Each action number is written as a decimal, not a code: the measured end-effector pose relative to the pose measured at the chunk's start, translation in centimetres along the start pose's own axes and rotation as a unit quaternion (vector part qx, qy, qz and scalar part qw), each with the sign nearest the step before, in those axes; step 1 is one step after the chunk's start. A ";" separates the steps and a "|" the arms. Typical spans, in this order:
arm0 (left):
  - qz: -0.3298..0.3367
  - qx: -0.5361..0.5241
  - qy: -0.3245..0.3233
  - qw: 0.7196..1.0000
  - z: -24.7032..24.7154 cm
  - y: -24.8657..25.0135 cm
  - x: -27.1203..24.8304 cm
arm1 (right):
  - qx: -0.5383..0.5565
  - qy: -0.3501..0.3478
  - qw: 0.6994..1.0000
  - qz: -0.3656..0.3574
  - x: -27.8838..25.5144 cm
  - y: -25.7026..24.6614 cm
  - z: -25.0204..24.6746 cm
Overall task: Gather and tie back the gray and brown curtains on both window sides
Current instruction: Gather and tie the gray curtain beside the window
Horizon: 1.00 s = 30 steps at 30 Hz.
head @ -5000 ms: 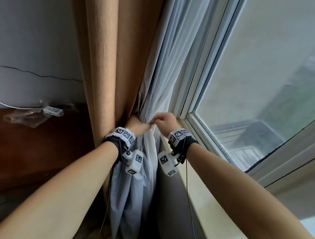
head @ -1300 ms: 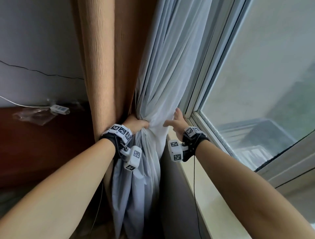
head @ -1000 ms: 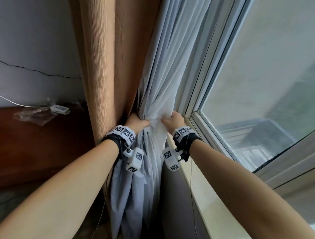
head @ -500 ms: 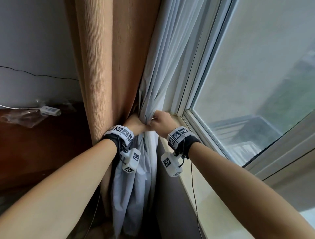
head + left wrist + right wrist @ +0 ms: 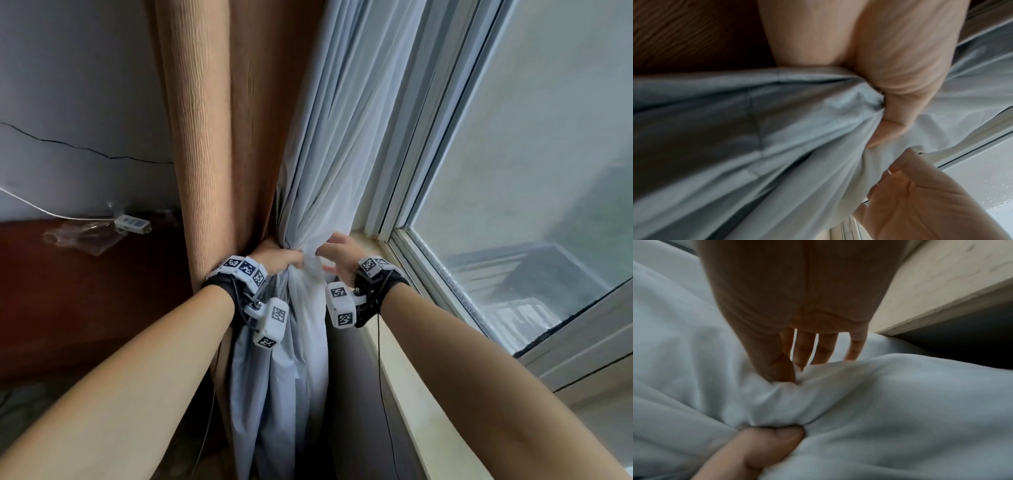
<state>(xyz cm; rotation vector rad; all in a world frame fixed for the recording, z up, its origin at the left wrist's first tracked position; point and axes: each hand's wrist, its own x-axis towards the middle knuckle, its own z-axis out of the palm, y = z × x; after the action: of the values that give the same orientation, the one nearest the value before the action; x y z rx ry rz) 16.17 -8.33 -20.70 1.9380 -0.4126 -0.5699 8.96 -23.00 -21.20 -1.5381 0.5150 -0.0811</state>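
From my head view, my left hand point(image 5: 279, 258) clenches the gray curtain point(image 5: 329, 144) where it bunches just beside the brown curtain point(image 5: 219, 120), by the window frame point(image 5: 416, 144). My right hand point(image 5: 337, 255) meets the same bunch above the sill point(image 5: 411, 380).

At my left wrist, my fingers point(image 5: 894, 125) curl tight round the gathered gray cloth, with my right palm just below.

At my right wrist, my thumb point(image 5: 777, 368) presses into a fold; the 4 fingers point(image 5: 824, 350) reach straight behind it. I cannot tell whether they pinch the fold. My left thumb point(image 5: 766, 439) clamps the cloth below.
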 end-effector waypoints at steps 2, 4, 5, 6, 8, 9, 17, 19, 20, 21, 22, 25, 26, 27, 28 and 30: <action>0.000 -0.013 -0.002 1.000 -0.2 -0.1 0.1 | 0.006 0.021 1.000 0.000 0.4 0.1 -0.1; 0.004 -0.025 0.002 1.000 -0.3 -0.1 0.3 | -0.012 0.065 0.998 -0.018 0.8 0.2 -0.8; 0.011 -0.030 0.005 0.999 -0.2 -0.2 0.5 | -0.027 0.094 0.995 -0.028 0.9 0.3 -1.1; 0.019 -0.030 0.013 0.999 -0.1 -0.3 0.8 | -0.050 0.124 0.990 -0.045 0.9 0.4 -1.4; 0.040 -0.011 0.043 0.998 0.5 -0.4 1.4 | -0.138 0.161 0.973 -0.089 0.4 0.6 -1.9; 0.049 -0.004 0.060 0.997 0.9 -0.5 1.8 | -0.192 0.168 0.959 -0.119 0.0 0.6 -1.9; 0.064 0.075 0.000 0.995 3.5 0.4 2.2 | -0.355 0.146 0.894 -0.230 -3.3 -0.7 0.2; 0.098 0.090 -0.034 0.991 3.9 0.7 2.1 | -0.357 0.151 0.897 -0.214 -3.4 -0.9 0.6; 0.114 0.094 -0.042 0.988 4.0 0.7 2.2 | -0.356 0.148 0.899 -0.207 -3.4 -0.9 0.8; 0.125 0.101 -0.046 0.986 3.9 0.7 2.1 | -0.352 0.143 0.903 -0.202 -3.2 -0.8 0.9; 0.131 0.103 -0.049 0.985 3.8 0.7 2.0 | -0.342 0.135 0.908 -0.200 -3.3 -0.9 1.0; 0.143 0.069 -0.095 0.983 3.0 0.4 1.7 | -0.321 0.122 0.920 -0.186 -2.7 -0.8 0.8; 0.140 0.064 -0.105 0.982 2.9 0.3 1.7 | -0.315 0.113 0.925 -0.180 -2.7 -0.8 0.7; 0.133 0.057 -0.100 0.984 2.7 0.1 1.8 | -0.305 0.098 0.930 -0.181 -2.4 -0.9 0.5; 0.128 0.044 -0.077 0.988 2.6 0.2 1.7 | -0.293 0.079 0.935 -0.183 -2.4 -1.0 0.4; 0.102 0.014 -0.009 0.995 2.4 -0.1 2.1 | -0.260 0.047 0.944 -0.197 -2.3 -1.1 0.4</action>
<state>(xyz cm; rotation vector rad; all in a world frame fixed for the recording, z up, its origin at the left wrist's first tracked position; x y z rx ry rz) 16.55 -11.18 -22.06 1.8905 -0.6237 -0.4511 7.36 -21.88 -19.55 -2.1507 0.3055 -0.3510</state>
